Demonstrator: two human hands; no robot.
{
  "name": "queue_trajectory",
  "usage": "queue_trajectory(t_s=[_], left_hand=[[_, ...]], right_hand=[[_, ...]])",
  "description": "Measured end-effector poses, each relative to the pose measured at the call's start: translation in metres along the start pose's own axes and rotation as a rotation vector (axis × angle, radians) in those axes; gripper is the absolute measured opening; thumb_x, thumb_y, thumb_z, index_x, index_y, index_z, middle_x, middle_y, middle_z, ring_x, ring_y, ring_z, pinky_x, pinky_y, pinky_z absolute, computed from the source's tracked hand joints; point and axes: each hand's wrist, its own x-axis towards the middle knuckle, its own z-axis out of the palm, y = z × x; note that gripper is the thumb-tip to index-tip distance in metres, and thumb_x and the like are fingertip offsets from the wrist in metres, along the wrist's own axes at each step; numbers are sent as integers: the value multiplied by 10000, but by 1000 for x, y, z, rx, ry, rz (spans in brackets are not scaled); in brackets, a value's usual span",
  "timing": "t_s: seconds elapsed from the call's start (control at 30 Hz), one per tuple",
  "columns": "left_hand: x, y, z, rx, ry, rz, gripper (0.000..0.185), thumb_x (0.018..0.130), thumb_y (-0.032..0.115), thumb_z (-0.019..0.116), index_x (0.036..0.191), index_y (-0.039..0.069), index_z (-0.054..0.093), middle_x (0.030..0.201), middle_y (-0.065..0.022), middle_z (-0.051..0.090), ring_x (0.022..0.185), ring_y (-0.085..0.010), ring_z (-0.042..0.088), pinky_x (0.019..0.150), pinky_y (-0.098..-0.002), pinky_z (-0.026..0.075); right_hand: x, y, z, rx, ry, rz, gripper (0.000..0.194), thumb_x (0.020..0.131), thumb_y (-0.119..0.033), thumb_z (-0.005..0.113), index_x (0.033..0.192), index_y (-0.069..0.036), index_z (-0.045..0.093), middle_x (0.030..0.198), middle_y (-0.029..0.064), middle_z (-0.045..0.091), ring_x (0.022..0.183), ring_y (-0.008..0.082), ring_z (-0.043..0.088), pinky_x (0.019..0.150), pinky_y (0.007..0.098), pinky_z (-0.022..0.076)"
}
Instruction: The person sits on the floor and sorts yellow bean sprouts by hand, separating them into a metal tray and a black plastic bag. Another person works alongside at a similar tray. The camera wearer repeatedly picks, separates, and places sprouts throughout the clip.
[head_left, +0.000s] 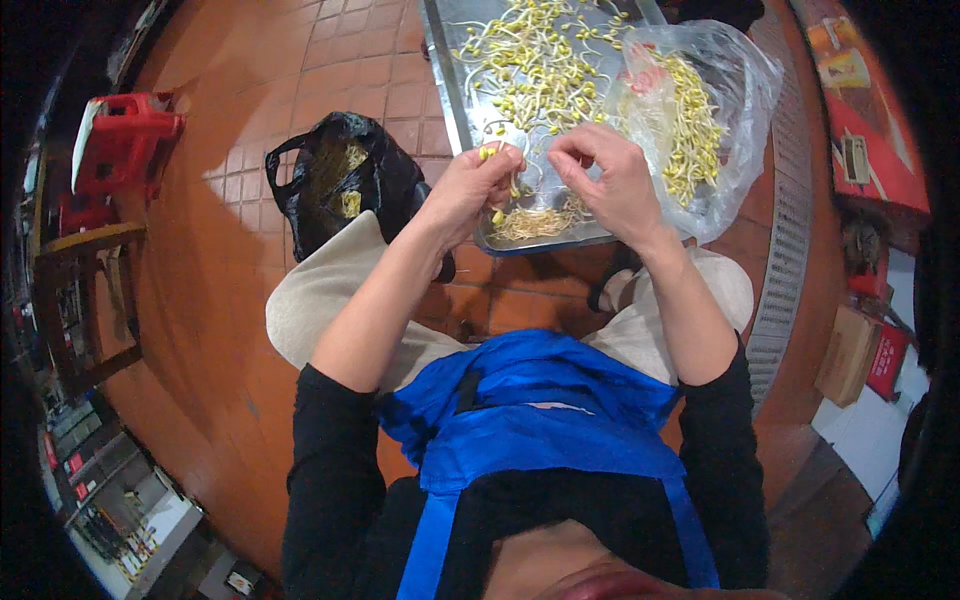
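Several soybean sprouts (514, 180) with yellow heads are held in my left hand (471, 184), above the near left corner of a metal tray (452, 97). To its right hovers my right hand (611, 180), thumb and index finger bent towards each other; whether something thin is between them is unclear. Loose sprouts (540, 79) spread over the tray's far part. A small heap of thin brownish root ends (536, 223) lies along its near edge. At the tray's right side, a clear plastic bag (750, 161) contains more sprouts (686, 142).
A black plastic bag (298, 214) stands open on the tiled floor (225, 322), left of the tray, with pale scraps inside. Further left are a red plastic container (139, 135) and a wooden stool (90, 241). A drain grate (780, 255) and a cardboard box (849, 356) are at right.
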Motion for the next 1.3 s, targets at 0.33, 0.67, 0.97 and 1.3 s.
queue_trajectory(t_s=[0.33, 0.67, 0.97, 1.3], left_hand=[[11, -15, 10, 546, -20, 145, 227, 967, 239, 590, 895, 25, 616, 761, 48, 562, 722, -33, 478, 638, -234, 426], [-1, 2, -10, 281, 92, 61, 244, 992, 311, 557, 879, 99, 603, 730, 53, 527, 645, -43, 453, 573, -220, 371], [-20, 27, -56, -347, 111, 183, 217, 1007, 261, 444, 858, 103, 463, 884, -56, 611, 647, -72, 469, 503, -212, 387], [-17, 22, -48, -123, 155, 160, 361, 1005, 459, 509, 883, 119, 509, 746, 35, 496, 587, -49, 411, 502, -197, 314]], right_hand=[[-1, 12, -16, -439, -3, -264, 80, 786, -133, 671, 848, -106, 627, 815, 45, 581, 834, 243, 590, 701, 371, 445], [10, 18, -3, 9, -136, 141, 117, 825, -136, 587, 856, -32, 630, 825, 121, 626, 782, 274, 630, 710, 369, 499], [45, 33, 41, -384, -253, -24, 138, 862, -175, 634, 937, -63, 660, 905, 107, 643, 908, 319, 622, 799, 429, 487], [56, 28, 58, 271, -224, 441, 144, 872, -170, 675, 915, -33, 676, 838, 13, 661, 780, 96, 593, 717, 264, 451]])
